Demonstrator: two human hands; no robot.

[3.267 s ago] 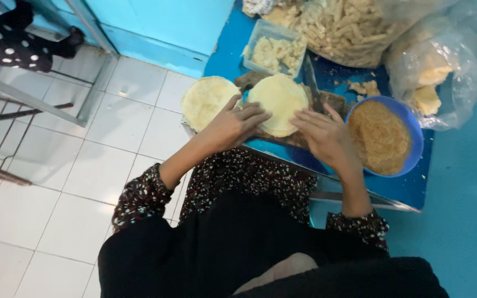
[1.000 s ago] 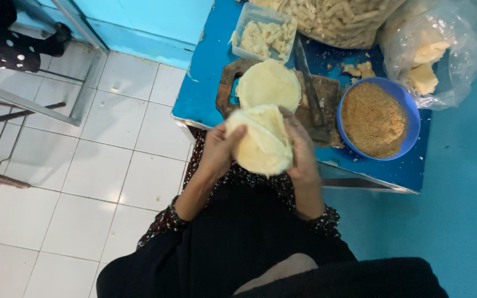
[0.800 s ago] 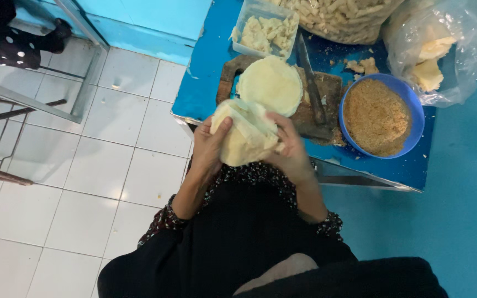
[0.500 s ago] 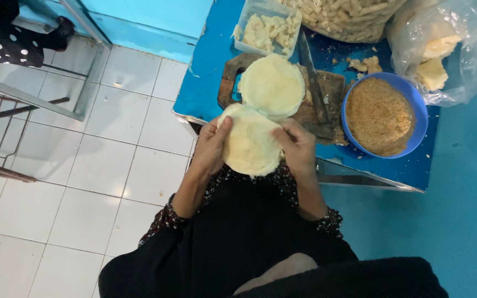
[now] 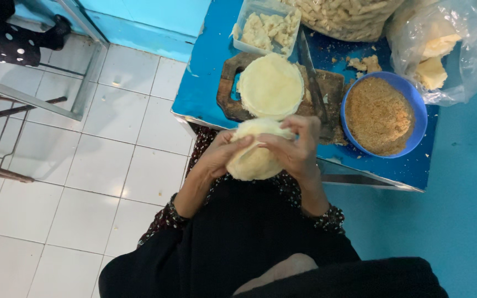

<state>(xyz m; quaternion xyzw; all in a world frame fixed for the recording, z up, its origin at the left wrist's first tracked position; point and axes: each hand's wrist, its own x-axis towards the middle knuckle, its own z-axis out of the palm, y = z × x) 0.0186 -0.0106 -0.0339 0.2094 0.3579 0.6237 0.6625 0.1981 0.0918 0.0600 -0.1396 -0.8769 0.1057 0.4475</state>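
Observation:
A thin pale round dough wrapper (image 5: 252, 157) is held up over my lap, in front of the blue table (image 5: 208, 83), and is partly folded. My left hand (image 5: 222, 156) grips its left side and my right hand (image 5: 293, 148) covers its right side, fingers curled over the top. Another flat round wrapper (image 5: 270, 85) lies on the dark wooden cutting board (image 5: 228, 94) just beyond my hands.
A blue bowl (image 5: 412, 118) of brown crumbs sits right of the board. A knife (image 5: 311, 77) lies on the board. A clear tub of pale chunks (image 5: 266, 27) and plastic bags (image 5: 443, 49) stand at the back. White floor tiles and a metal frame (image 5: 28, 105) are at left.
My hands lifted one wrapper off the table and brought it toward me. It was spread flat between my hands half a second ago; now it is folded in, with my fingers closer together.

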